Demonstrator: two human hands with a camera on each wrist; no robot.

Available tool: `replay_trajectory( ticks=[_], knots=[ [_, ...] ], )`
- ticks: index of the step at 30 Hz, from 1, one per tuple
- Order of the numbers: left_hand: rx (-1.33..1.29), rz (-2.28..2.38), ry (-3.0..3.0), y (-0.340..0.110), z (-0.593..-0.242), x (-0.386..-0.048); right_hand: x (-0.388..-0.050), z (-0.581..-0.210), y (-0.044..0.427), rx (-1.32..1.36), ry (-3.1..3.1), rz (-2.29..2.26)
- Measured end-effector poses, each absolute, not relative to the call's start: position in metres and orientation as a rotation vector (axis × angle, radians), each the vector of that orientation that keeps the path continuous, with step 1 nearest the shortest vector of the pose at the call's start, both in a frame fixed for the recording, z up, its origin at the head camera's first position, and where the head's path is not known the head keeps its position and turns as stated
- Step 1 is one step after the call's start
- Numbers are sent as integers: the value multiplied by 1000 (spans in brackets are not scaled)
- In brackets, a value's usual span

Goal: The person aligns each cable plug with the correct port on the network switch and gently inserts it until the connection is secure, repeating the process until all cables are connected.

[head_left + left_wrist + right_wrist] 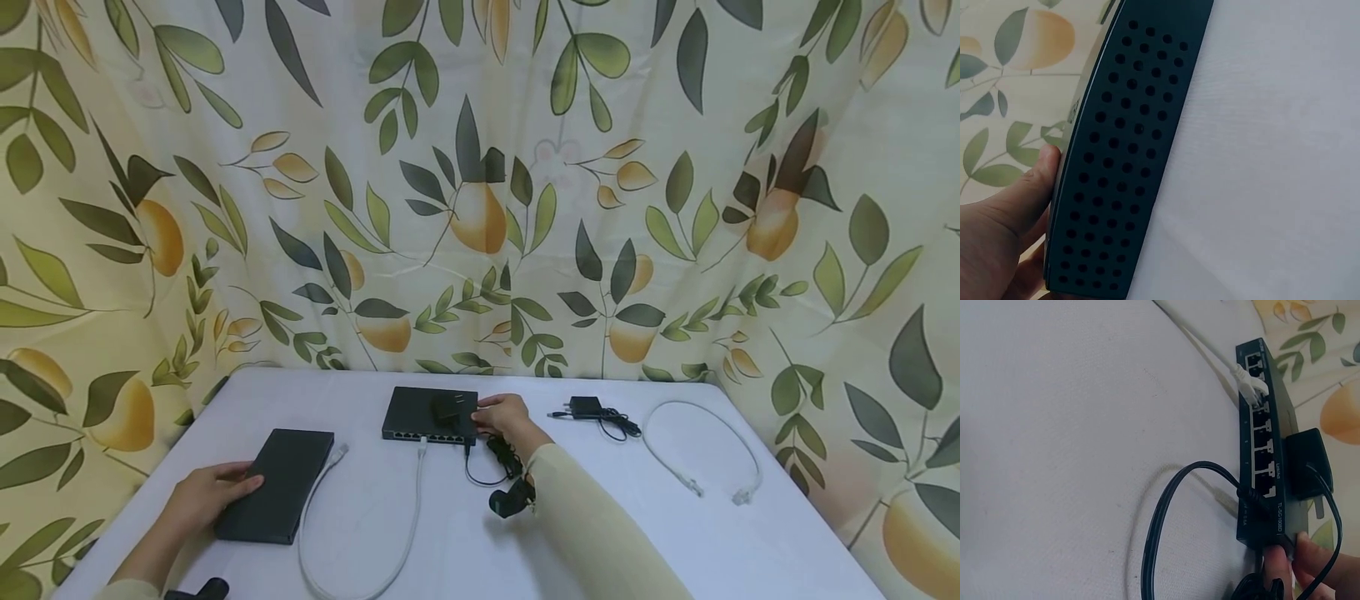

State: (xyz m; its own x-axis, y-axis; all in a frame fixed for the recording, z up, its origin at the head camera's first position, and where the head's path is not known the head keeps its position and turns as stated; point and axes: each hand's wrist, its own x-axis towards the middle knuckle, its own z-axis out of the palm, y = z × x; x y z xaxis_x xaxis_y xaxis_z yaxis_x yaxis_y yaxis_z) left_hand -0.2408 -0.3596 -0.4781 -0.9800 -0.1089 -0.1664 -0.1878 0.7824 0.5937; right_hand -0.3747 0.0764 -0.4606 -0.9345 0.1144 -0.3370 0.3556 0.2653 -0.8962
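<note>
On the left, my left hand [204, 497] grips the long edge of a flat black box [281, 487], with the thumb on top. Its side in the left wrist view is a dark panel [1119, 150] with rows of vent holes. Farther back lies a black network switch [411, 410], its row of ports facing front. My right hand [512, 419] pinches its right end. A white network cable [411, 533] is plugged into one port, and a black power lead [1175, 481] enters beside the ports. The lead's power adapter [1307, 461] rests on top of the switch.
Right of the switch lies a second power adapter [585, 407] with a bundled cord. Another white network cable [750, 442] curves at the far right. The white-covered table [600, 483] ends at a leaf-and-fruit patterned curtain [480, 192].
</note>
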Motion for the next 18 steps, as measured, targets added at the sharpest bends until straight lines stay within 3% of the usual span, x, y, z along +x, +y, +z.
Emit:
replay_trajectory(
  ticks=[18],
  knots=[
    [-200, 902, 2900, -351, -480, -215, -369, -454, 81, 443, 2319, -1720]
  ],
)
